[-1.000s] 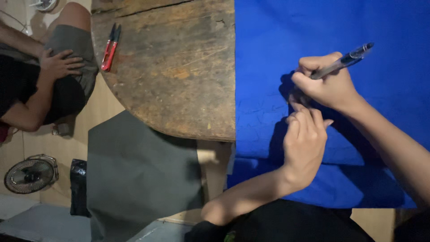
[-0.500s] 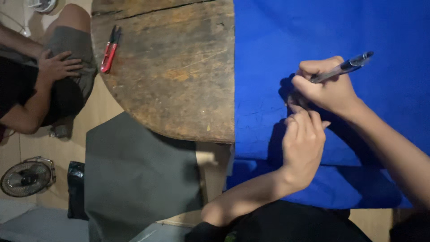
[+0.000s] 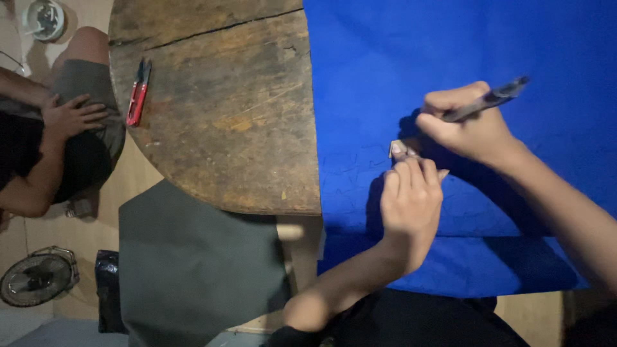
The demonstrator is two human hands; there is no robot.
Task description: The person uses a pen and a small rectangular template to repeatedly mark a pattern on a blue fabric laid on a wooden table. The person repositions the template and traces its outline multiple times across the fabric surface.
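A large blue sheet [image 3: 450,51] covers the right part of a round wooden table [image 3: 225,115] and hangs over its near edge. My right hand [image 3: 466,125] grips a dark pen [image 3: 488,101], its tip hidden behind the hand and down on the sheet. My left hand [image 3: 411,199] lies flat on the sheet just below, fingertips pressing on a small pale piece [image 3: 397,149], of which only an end shows. Faint pen outlines mark the sheet to the left of both hands.
Small red thread snips [image 3: 137,93] lie near the table's left edge. Another person sits at the left, hand [image 3: 74,115] on knee. A dark grey sheet [image 3: 193,263] lies on the floor below the table, with a floor fan [image 3: 35,276] at lower left.
Both hands have stayed at almost the same spot on the blue sheet; the pen has shifted only slightly. The seated person's hand remains on the knee.
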